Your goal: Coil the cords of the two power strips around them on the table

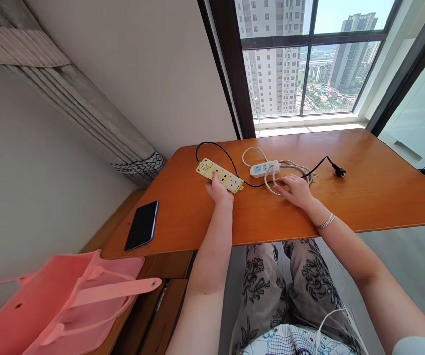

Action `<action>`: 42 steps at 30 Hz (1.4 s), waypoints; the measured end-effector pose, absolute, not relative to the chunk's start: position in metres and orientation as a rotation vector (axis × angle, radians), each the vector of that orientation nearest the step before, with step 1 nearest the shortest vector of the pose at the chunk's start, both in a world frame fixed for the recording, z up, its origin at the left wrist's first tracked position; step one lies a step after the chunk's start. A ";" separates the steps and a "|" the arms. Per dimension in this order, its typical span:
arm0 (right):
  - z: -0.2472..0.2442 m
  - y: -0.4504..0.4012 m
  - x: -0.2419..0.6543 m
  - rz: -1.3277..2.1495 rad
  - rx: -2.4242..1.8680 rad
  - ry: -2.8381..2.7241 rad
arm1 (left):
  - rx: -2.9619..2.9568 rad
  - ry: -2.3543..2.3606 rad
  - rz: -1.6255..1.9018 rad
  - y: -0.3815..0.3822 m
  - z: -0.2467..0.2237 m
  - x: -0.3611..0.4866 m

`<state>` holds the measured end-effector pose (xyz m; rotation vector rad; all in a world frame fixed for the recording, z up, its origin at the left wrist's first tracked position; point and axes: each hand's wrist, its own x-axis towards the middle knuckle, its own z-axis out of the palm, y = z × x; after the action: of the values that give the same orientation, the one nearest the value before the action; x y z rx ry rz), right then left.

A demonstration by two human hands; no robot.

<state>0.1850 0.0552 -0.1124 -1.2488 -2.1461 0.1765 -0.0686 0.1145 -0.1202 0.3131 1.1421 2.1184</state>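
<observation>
My left hand (219, 189) is closed around the lower edge of a pale yellow power strip (212, 169), with the thumb on its socket face. From the strip's far left end a black cord (217, 144) loops out and runs right across the table to a black plug (339, 171). My right hand (294, 190) rests by the coiled white cable (271, 186), fingers stretched out and touching or close to it; its grip is partly hidden. Just beyond lies a smaller white power strip (264, 168) with blue sockets, its white cable looped around it.
A black tablet or phone (141, 226) lies near the left edge of the brown wooden table (271, 217). A pink bag (67, 301) with handles sits low at the left. Behind the table is a window (308, 74); a tied grey curtain (86, 103) hangs at the left wall.
</observation>
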 end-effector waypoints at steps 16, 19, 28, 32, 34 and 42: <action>-0.120 0.054 0.183 0.655 -0.786 -2.563 | 0.484 1.125 2.166 0.119 -0.128 -0.070; -0.114 0.053 0.183 0.574 -0.842 -2.542 | 0.587 1.102 2.286 0.115 -0.126 -0.067; -0.119 0.055 0.183 0.261 -0.954 -1.918 | 1.014 0.936 2.282 0.070 -0.086 -0.034; -0.115 0.055 0.185 0.169 -1.016 -1.648 | 1.095 0.779 2.056 0.046 -0.070 -0.026; -0.107 0.055 0.187 0.158 -0.989 -1.603 | 1.178 0.707 1.876 0.037 -0.069 -0.030; -0.054 0.041 0.195 0.682 -0.729 -1.686 | 1.344 0.688 1.600 0.028 -0.094 -0.051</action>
<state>0.1948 0.0412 -0.0545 -0.7291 -1.6860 0.6816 -0.0511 0.0277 -0.0939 1.3443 0.6882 1.5999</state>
